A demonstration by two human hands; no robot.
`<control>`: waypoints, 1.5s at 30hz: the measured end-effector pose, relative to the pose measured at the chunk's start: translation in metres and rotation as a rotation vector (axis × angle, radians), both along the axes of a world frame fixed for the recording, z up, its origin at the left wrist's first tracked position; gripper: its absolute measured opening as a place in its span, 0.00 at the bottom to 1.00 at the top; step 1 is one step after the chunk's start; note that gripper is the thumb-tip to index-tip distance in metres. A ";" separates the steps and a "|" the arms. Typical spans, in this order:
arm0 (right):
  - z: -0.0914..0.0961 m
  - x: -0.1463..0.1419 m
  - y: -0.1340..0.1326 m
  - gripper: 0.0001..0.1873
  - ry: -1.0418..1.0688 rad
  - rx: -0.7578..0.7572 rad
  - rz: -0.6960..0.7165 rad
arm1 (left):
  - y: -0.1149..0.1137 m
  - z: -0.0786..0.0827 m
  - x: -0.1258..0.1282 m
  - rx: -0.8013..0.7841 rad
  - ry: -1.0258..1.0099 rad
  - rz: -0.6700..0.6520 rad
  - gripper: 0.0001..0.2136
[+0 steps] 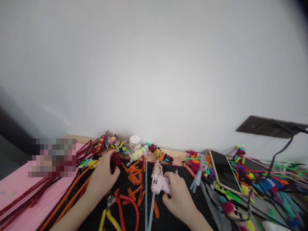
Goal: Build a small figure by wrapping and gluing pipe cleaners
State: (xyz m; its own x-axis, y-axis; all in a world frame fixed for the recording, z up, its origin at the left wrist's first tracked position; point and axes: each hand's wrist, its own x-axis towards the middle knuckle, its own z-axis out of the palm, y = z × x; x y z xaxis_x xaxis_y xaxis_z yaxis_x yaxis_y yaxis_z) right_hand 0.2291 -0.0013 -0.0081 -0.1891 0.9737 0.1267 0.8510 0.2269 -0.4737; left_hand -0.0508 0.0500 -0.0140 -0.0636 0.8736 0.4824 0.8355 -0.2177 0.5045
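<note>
My left hand point(103, 173) is closed around a dark red fuzzy piece point(116, 159), its shape partly hidden by the fingers. My right hand point(180, 194) grips the handle of a pale pink hot glue gun point(158, 183), whose nozzle points away from me. A translucent glue stick point(151, 213) sticks out of the gun's back, and another glue stick point(146, 189) lies alongside on the black mat point(190, 205). Short orange fuzzy strips point(133, 176) are scattered between my hands. Below my left hand lie cutting pliers point(120, 208) with red and yellow handles.
Along the wall stand several colourful pipe cleaner figures point(141, 153) and a white paper cup point(135, 143). At right are a phone point(225, 171), bundled glue sticks point(199, 175), tangled pipe cleaners and a black cable point(274, 157). Long red pipe cleaners point(29, 189) cross the pink surface at left.
</note>
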 end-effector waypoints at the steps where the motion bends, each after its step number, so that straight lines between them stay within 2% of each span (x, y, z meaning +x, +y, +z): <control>1: 0.000 0.000 0.000 0.22 0.001 -0.003 -0.002 | -0.002 0.002 0.001 -0.001 0.032 0.019 0.22; 3: 0.000 0.001 0.000 0.22 0.003 -0.013 -0.006 | -0.006 0.006 0.004 0.026 0.086 0.036 0.19; 6: -0.001 0.001 0.000 0.21 0.030 -0.036 -0.011 | -0.009 0.009 0.008 0.107 0.145 -0.029 0.13; 9: -0.002 0.001 0.001 0.21 0.071 -0.050 -0.003 | -0.011 0.009 0.009 0.126 0.182 -0.055 0.12; 11: -0.003 0.001 0.001 0.21 0.088 -0.052 0.011 | -0.012 0.008 0.009 0.165 0.168 -0.053 0.12; 15: -0.005 0.002 0.002 0.21 0.097 -0.053 0.006 | -0.014 0.007 0.006 0.351 0.091 -0.049 0.07; 17: -0.006 0.003 0.003 0.21 0.100 -0.056 0.005 | -0.013 0.007 0.006 0.380 0.083 -0.076 0.06; 19: -0.006 0.004 0.004 0.20 0.104 -0.055 0.009 | -0.012 0.007 0.006 0.329 0.107 -0.108 0.08; 21: -0.007 0.004 0.004 0.21 0.108 -0.046 0.011 | -0.010 0.006 0.007 0.204 0.162 -0.104 0.11; 24: -0.008 0.004 0.004 0.21 0.109 -0.037 0.013 | -0.008 0.003 0.007 0.001 0.248 -0.047 0.19; 27: -0.009 0.005 0.004 0.21 0.112 -0.043 0.011 | -0.010 0.000 0.006 -0.088 0.292 -0.004 0.21; 33: -0.009 0.005 0.004 0.22 0.126 -0.047 0.016 | -0.015 0.003 0.007 -0.121 0.278 -0.047 0.21; 40: -0.009 0.004 0.004 0.21 0.137 -0.041 0.014 | -0.009 -0.004 0.006 0.000 0.225 -0.161 0.21; 45: -0.009 0.004 0.004 0.21 0.139 -0.055 0.018 | -0.010 -0.002 0.012 0.026 0.252 -0.232 0.14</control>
State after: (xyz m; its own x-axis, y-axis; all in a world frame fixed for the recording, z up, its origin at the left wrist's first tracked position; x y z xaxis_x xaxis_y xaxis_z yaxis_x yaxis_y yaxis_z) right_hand 0.2328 0.0026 -0.0176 -0.1910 0.9766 0.0992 0.7723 0.2119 -0.5989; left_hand -0.0391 0.0397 -0.0158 0.2596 0.8380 0.4800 0.8600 -0.4268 0.2798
